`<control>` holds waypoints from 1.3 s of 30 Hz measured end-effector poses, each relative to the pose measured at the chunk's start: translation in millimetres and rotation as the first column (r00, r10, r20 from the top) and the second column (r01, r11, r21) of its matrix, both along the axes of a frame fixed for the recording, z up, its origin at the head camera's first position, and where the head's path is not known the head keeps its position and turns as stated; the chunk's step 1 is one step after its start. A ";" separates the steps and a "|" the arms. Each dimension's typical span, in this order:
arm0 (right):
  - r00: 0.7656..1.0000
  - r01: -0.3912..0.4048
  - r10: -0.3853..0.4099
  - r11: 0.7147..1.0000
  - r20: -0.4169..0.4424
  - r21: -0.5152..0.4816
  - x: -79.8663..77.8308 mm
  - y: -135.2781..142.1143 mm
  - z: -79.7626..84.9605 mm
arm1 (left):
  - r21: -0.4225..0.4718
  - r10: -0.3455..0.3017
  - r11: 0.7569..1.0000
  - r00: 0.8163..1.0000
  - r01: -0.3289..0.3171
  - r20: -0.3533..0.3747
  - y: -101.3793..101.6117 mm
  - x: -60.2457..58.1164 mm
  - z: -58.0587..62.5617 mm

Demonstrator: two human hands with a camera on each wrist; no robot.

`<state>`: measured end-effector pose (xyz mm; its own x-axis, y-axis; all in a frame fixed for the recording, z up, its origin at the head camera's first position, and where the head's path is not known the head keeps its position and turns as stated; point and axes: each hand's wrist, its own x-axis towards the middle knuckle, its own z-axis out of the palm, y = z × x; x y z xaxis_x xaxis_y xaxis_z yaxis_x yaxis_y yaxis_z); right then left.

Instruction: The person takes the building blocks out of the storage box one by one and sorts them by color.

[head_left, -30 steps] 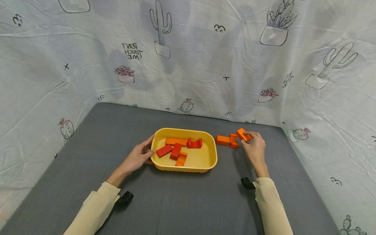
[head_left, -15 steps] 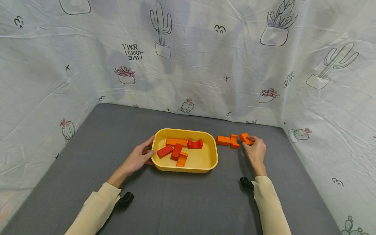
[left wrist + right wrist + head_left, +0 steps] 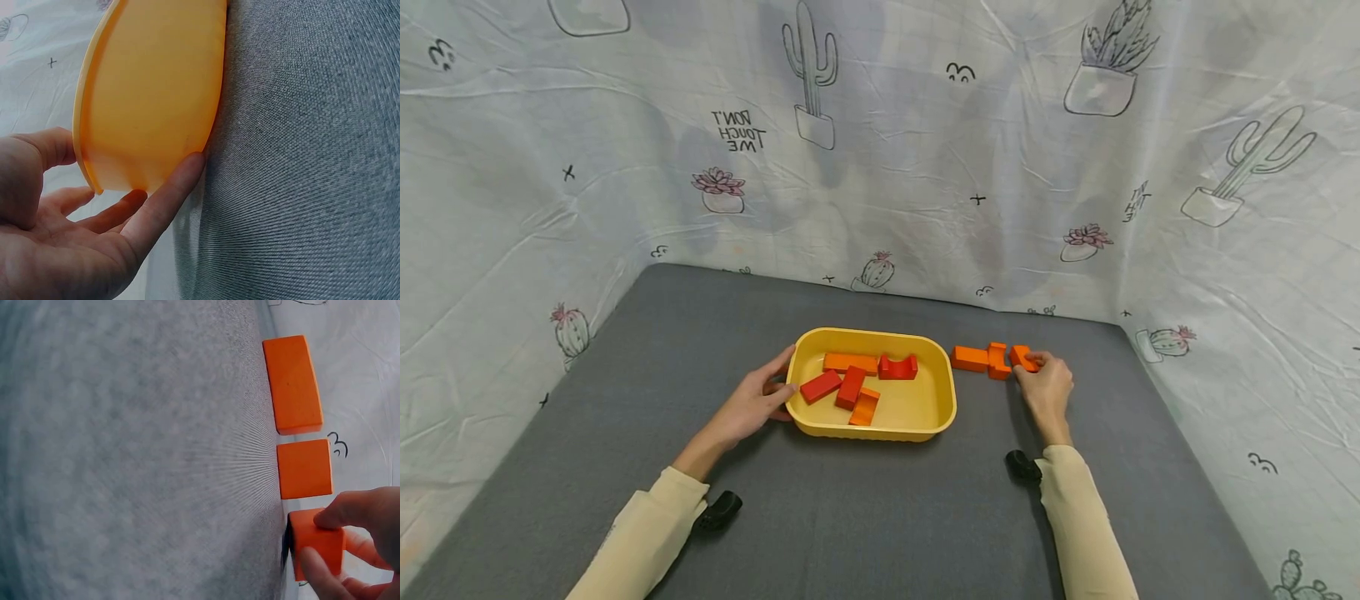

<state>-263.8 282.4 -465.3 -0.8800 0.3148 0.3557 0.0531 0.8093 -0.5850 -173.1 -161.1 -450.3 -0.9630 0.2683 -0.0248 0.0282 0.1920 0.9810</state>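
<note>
My left hand (image 3: pixel 758 397) grips the left end of a yellow plastic tray (image 3: pixel 880 434). In the left wrist view its thumb is at the tray's rim and the fingers lie against the outer wall (image 3: pixel 156 87). Off to the right, my right hand (image 3: pixel 1048 387) pinches an orange toy block (image 3: pixel 317 540) between thumb and fingers, low over the table or on it. Left of that block, a small gap away, lies an orange block with a notch (image 3: pixel 997 362). A longer orange block (image 3: pixel 970 359) touches its left side.
Inside the tray lie two red blocks (image 3: pixel 822 386), a red arch block (image 3: pixel 898 367), a long orange block (image 3: pixel 850 363) and a curved orange block (image 3: pixel 865 407). A grey cloth (image 3: pixel 865 517) covers the table. A printed white curtain (image 3: pixel 895 167) borders its back and sides.
My right hand has lowered the orange block towards the table and turned it, then brought it slightly left, nearer the notched block. The left hand and the tray have stayed put.
</note>
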 end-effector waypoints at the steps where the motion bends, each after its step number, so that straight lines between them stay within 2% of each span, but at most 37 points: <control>1: 1.000 0.002 -0.002 1.000 0.007 0.005 0.2 -0.6 0.1 | -0.001 0.001 1.000 1.000 -0.001 0.001 0.0 0.2 0.2; 14: 0.997 -0.023 0.017 0.997 0.077 0.071 4.7 -6.3 6.6 | -0.010 0.006 1.000 1.000 -0.006 0.016 0.2 -0.1 0.0; 21: 0.992 -0.005 -0.009 0.994 0.123 0.113 7.8 -7.1 8.7 | -0.006 0.006 1.000 1.000 -0.006 0.006 -0.4 0.5 0.2; 27: 0.996 0.025 -0.039 0.986 0.085 0.164 12.6 -8.9 10.9 | -0.008 0.010 1.000 1.000 -0.010 0.005 -0.1 0.2 -1.5; 35: 0.999 -0.043 0.037 0.979 0.037 0.201 20.3 -22.5 28.5 | -0.002 0.015 1.000 1.000 -0.015 0.010 -0.5 -0.2 -2.6; 39: 0.992 -0.125 0.121 0.973 0.032 0.196 24.7 -31.3 36.4 | -0.001 0.014 1.000 1.000 -0.014 0.006 -0.4 0.4 -1.5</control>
